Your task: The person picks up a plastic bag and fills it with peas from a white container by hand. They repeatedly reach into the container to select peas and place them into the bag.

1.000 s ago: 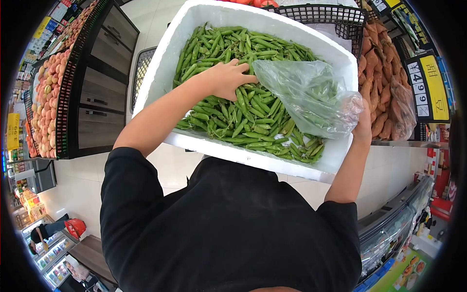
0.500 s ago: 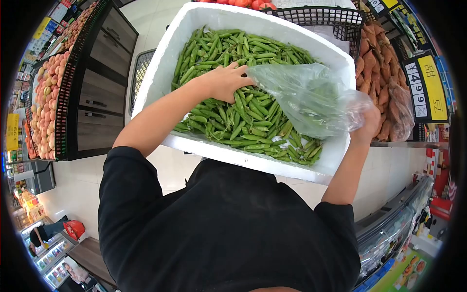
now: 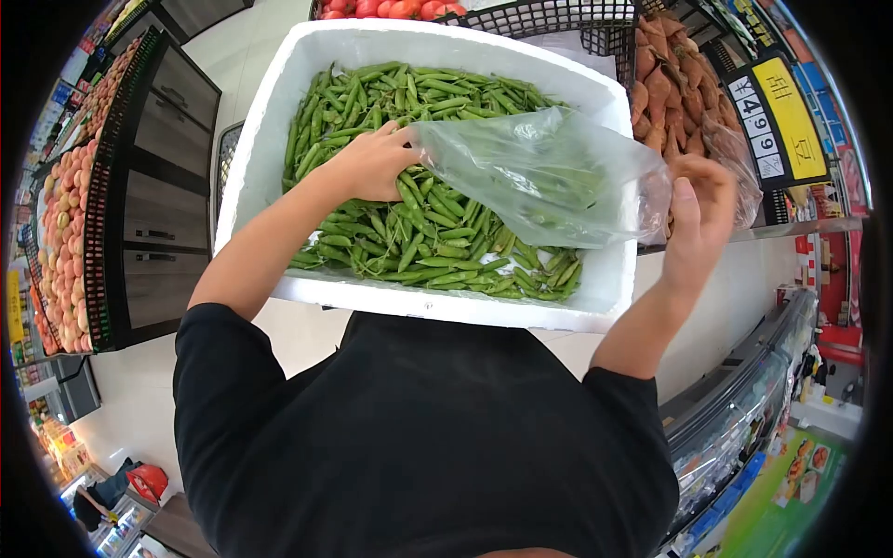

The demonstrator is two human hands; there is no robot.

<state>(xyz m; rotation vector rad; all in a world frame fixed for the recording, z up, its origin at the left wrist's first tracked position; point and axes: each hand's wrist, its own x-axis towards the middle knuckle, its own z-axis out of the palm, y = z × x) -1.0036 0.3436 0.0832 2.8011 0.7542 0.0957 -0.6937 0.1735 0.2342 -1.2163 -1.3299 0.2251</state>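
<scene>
A clear plastic bag (image 3: 549, 177) stretches between my two hands, above green pea pods (image 3: 372, 246) in a white foam box (image 3: 363, 299). My left hand (image 3: 377, 166) rests low over the pods, its fingers closed at the bag's left edge; its fingertips are partly hidden. At the box's right side, my right hand (image 3: 699, 209) is raised with curled fingers and the thumb up, around the bag's crumpled end. Some of the fingers there are hidden. Pods show through the film; whether any lie inside the bag, I cannot tell.
Sweet potatoes (image 3: 665, 88) lie to the right beside a yellow price sign (image 3: 781, 116). Tomatoes (image 3: 400, 9) and a black plastic crate (image 3: 549, 19) stand behind the box. A peach display (image 3: 65, 232) over dark cabinets (image 3: 167, 228) is on the left.
The view has shifted, so the box appears further left. My right hand has turned, its thumb now raised, and the bag is drawn out flatter. My left hand stays at the bag's edge.
</scene>
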